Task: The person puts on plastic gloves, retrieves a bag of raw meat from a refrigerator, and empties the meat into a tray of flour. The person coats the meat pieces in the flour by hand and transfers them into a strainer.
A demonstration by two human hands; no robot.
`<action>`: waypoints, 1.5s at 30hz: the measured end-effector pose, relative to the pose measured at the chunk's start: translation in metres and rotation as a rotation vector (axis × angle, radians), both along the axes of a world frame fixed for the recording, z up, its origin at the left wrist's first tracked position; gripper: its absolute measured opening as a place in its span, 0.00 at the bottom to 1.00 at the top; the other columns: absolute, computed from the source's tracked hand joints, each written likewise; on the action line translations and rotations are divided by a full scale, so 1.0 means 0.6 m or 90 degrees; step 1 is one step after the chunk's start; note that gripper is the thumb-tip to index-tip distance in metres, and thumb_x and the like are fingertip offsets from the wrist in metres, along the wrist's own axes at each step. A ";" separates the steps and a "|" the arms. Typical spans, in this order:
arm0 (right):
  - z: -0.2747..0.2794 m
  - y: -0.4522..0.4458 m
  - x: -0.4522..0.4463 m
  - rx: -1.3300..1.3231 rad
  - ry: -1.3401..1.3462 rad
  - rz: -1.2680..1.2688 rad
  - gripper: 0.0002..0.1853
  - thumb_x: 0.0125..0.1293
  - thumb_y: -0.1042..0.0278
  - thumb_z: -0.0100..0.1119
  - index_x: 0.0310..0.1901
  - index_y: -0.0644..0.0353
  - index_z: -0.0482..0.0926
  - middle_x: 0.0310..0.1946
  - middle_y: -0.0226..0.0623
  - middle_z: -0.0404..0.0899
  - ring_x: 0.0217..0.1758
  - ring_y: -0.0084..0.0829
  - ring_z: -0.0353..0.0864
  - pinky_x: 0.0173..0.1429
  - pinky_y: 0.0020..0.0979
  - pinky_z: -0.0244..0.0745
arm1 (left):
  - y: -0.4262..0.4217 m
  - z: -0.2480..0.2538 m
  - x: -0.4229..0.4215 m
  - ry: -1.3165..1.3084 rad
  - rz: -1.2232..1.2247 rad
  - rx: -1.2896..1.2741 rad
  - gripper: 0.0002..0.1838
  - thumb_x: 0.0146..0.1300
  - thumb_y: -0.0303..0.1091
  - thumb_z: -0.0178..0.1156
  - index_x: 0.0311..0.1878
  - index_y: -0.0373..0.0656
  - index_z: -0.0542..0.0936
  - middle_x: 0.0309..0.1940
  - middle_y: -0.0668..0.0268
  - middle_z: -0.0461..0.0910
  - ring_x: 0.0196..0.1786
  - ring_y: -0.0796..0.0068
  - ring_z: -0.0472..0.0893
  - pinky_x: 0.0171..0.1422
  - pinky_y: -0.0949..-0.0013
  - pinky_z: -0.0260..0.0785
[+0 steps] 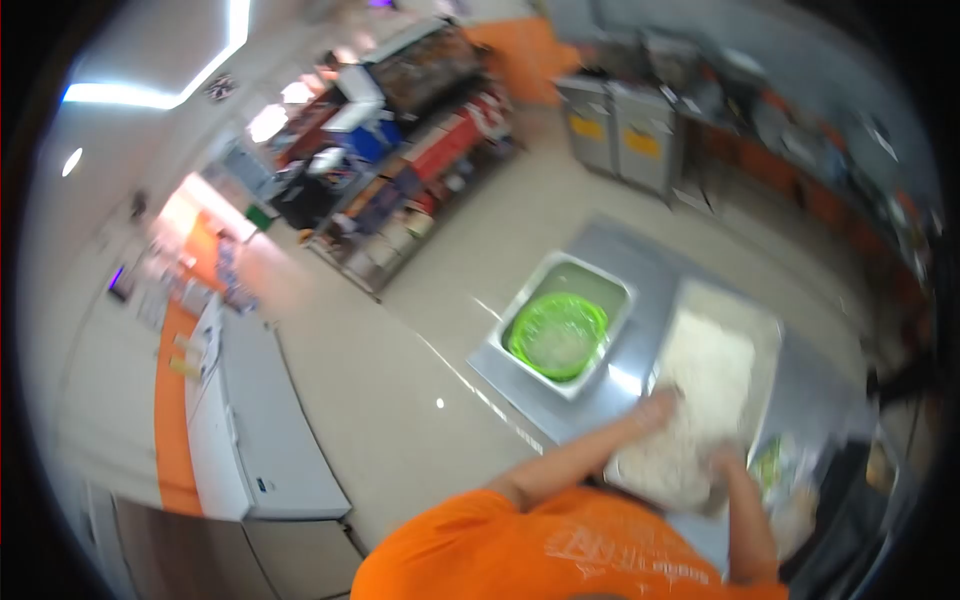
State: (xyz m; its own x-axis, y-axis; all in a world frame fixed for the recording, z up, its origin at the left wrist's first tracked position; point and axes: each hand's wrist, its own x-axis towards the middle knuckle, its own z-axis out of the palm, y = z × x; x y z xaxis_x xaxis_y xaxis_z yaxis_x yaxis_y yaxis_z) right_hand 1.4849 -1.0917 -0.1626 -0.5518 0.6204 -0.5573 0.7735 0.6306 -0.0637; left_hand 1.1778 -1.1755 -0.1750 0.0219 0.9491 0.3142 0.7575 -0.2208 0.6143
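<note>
A rectangular steel tray [769,335] filled with a white, flour-like mass [708,360] lies on the metal table in front of me. My left hand [657,409] is at the tray's left side, touching or just over the white mass. Over the near right part of the tray is my right hand [724,461], low against the same material. Motion blur smears the fingers of both hands, so whether they grasp any of it does not show.
Left of the tray, a deep steel pan [590,268] holds a bright green basket [517,330]. A plastic bag [770,468] and dark cloth [845,525] lie at the right. Beyond are a loaded shelf [440,150], steel cabinets [640,120] and a white chest freezer [265,410].
</note>
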 end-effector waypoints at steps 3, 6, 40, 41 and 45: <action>0.029 -0.022 -0.037 -0.029 -0.156 0.093 0.25 0.67 0.53 0.54 0.59 0.58 0.85 0.65 0.51 0.80 0.70 0.48 0.79 0.74 0.45 0.72 | 0.037 0.126 0.055 0.139 -0.016 -0.297 0.18 0.63 0.27 0.57 0.55 0.33 0.81 0.56 0.46 0.83 0.61 0.50 0.84 0.63 0.53 0.77; 0.148 -0.070 -0.079 -0.018 -0.062 -0.156 0.24 0.67 0.52 0.54 0.56 0.58 0.87 0.62 0.51 0.82 0.67 0.48 0.81 0.70 0.43 0.76 | 0.054 0.108 0.065 0.152 -0.010 -0.391 0.18 0.58 0.26 0.61 0.52 0.34 0.85 0.51 0.46 0.86 0.54 0.49 0.87 0.55 0.54 0.81; 0.223 -0.128 -0.079 0.154 0.110 -0.505 0.24 0.55 0.57 0.72 0.46 0.70 0.85 0.47 0.60 0.86 0.54 0.55 0.87 0.58 0.45 0.82 | -0.003 0.271 0.051 -0.139 -0.006 -0.179 0.12 0.57 0.31 0.63 0.41 0.31 0.81 0.40 0.41 0.83 0.46 0.40 0.85 0.53 0.49 0.80; 0.257 -0.135 -0.123 0.158 0.159 -0.586 0.18 0.61 0.60 0.67 0.45 0.67 0.87 0.51 0.57 0.86 0.59 0.53 0.85 0.62 0.47 0.80 | -0.008 0.269 0.065 -0.113 -0.052 -0.216 0.13 0.57 0.32 0.64 0.41 0.31 0.81 0.41 0.41 0.83 0.47 0.39 0.85 0.53 0.49 0.80; 0.290 -0.076 -0.189 0.182 0.312 -0.639 0.24 0.55 0.55 0.73 0.43 0.71 0.85 0.45 0.60 0.86 0.55 0.57 0.86 0.59 0.47 0.81 | 0.033 0.333 0.068 -0.168 0.030 -0.280 0.18 0.57 0.35 0.67 0.44 0.31 0.81 0.45 0.39 0.84 0.50 0.39 0.85 0.56 0.48 0.78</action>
State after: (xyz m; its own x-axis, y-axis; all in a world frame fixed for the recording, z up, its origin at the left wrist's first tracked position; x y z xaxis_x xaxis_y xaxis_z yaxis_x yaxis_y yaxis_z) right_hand 1.3714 -1.1375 0.0112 0.1429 0.9718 -0.1878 0.8666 -0.2145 -0.4506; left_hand 1.2185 -1.1556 0.0246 -0.0507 0.9907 -0.1263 0.5674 0.1326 0.8127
